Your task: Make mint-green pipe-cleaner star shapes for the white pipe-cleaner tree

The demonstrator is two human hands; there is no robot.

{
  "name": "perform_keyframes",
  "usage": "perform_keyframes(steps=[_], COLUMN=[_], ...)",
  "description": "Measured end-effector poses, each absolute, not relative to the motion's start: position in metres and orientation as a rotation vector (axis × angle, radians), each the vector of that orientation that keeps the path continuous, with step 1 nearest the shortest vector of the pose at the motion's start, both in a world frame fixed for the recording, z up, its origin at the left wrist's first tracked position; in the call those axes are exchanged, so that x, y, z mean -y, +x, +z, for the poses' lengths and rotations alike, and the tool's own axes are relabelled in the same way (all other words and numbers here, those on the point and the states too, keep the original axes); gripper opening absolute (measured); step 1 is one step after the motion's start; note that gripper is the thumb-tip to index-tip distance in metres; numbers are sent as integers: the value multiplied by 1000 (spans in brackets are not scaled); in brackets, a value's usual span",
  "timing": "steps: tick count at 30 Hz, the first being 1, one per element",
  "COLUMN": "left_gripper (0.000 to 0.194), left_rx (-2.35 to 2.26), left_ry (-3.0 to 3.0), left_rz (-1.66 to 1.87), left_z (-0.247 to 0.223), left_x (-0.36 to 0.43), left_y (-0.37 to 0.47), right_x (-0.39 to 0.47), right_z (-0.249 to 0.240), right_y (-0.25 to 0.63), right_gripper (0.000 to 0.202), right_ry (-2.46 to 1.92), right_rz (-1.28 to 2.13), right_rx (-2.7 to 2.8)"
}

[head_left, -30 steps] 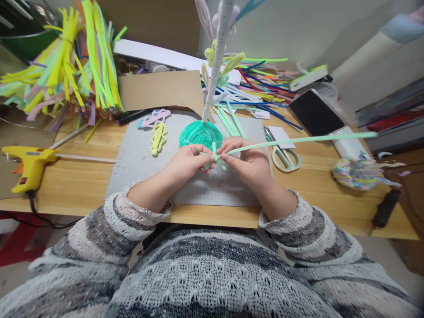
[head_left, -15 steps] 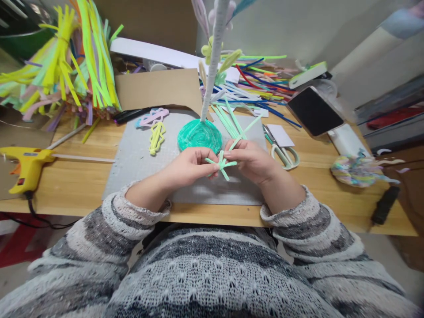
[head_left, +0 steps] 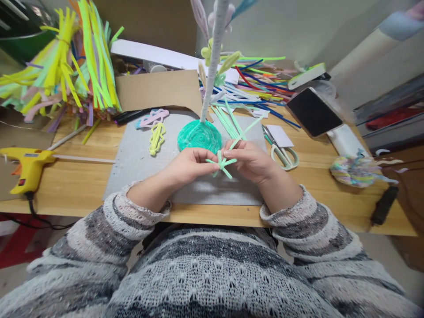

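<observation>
A pale wall point(head_left: 285, 39) rises behind the wooden desk point(head_left: 79, 181), and a grey mat point(head_left: 132, 176) lies along the middle of its near edge. Through the head view I have a small green star point(head_left: 222, 163) of fuzzy stems just above the mat, between both hands and short of the desk's near edge. The left hand point(head_left: 185, 167) pinches it between thumb and finger at its left side, so that hand is the nearer; its arms fan out past the fingertips. The right hand point(head_left: 256, 162) sits just beside the star's right side, thumb and fingers closed on a pale green strip point(head_left: 247, 132). The strip's long axis slants from those fingers toward the mat's far right corner. Whether it joins the star I can't quite tell, as the fingers cover that spot. A green disc point(head_left: 198, 138) bearing an upright white stem point(head_left: 212, 75) lies beyond the hands, scissors point(head_left: 287, 160) are off the mat's right edge, and a yellow glue gun point(head_left: 31, 168) is by the desk's left edge.
</observation>
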State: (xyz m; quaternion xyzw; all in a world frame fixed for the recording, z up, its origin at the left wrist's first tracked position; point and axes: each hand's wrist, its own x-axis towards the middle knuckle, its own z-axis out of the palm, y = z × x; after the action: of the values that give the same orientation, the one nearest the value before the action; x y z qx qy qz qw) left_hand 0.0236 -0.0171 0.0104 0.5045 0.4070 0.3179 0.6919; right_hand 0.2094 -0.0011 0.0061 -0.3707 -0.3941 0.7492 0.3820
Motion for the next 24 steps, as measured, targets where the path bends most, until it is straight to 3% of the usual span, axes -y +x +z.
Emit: perform_keyframes(steps=[8,16,21,24], left_gripper=[19,21,26,27], left_rx=[-813,-740,-771,-790], left_ry=[1137,1257,1126,1078], left_rz=[862,1029,1020,1067], left_z=[8,10,11,12], left_x=[19,19,17,16], left_y=[26,25,22,20], right_x=[3,6,8,10], right_z=[3,0,8,19], right_y=[209,205,210,215], right_gripper=[14,22,43,57], right_ry=[-972,-839,-1081,-1249], right_rz=[2155,2509,2325,1867], right_rx=[941,741,1156,1395])
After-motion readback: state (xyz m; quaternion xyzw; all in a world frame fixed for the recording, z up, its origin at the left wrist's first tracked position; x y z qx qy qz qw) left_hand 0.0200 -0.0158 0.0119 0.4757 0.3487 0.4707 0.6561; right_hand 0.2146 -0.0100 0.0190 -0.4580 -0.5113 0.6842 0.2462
